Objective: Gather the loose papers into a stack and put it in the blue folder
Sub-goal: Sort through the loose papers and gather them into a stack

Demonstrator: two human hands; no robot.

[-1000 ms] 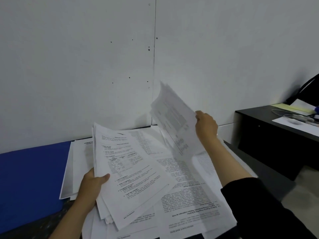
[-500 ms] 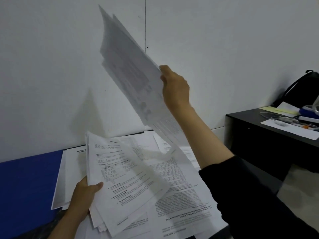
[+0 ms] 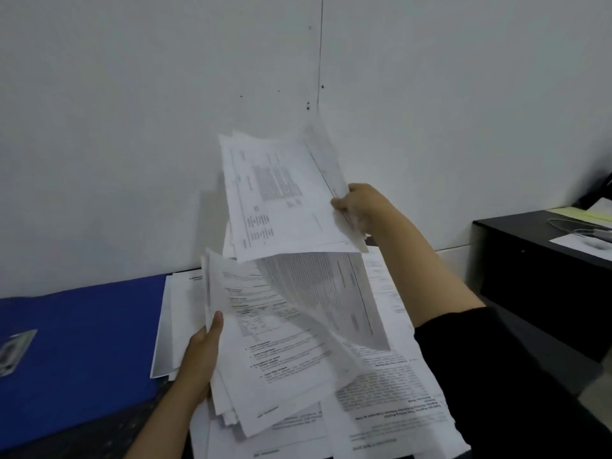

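Blue folder (image 3: 76,332): lies flat and shut on the left part of the bench (image 3: 109,435), close to the wall (image 3: 132,127); no paper shows inside it. A small printed label sits on its cover near the left edge of the view.
Loose papers (image 3: 390,402): spread over the bench just right of the folder, overlapping one another at mixed angles; some sheets reach the near edge of the view. One sheet's edge (image 3: 165,326) lies beside the folder's right border; whether it overlaps the folder cannot be told.
Left hand (image 3: 202,356): clenched on a fanned stack of sheets (image 3: 275,366), thumb on top at the stack's left edge, fingers hidden beneath. The stack is tilted and held just above the spread papers.
Right hand (image 3: 361,207): raised above the bench, forearm bare, black sleeve (image 3: 496,376) at the elbow. It pinches a bundle of sheets (image 3: 281,193) at their right edge; the bundle hangs leftward, and its lower pages (image 3: 318,293) droop down to the left-hand stack.
Open room: bare white wall behind and above the hands.
Side desk (image 3: 546,260): dark, well apart at the right, with a yellow sheet, a white sheet and a cable on it.
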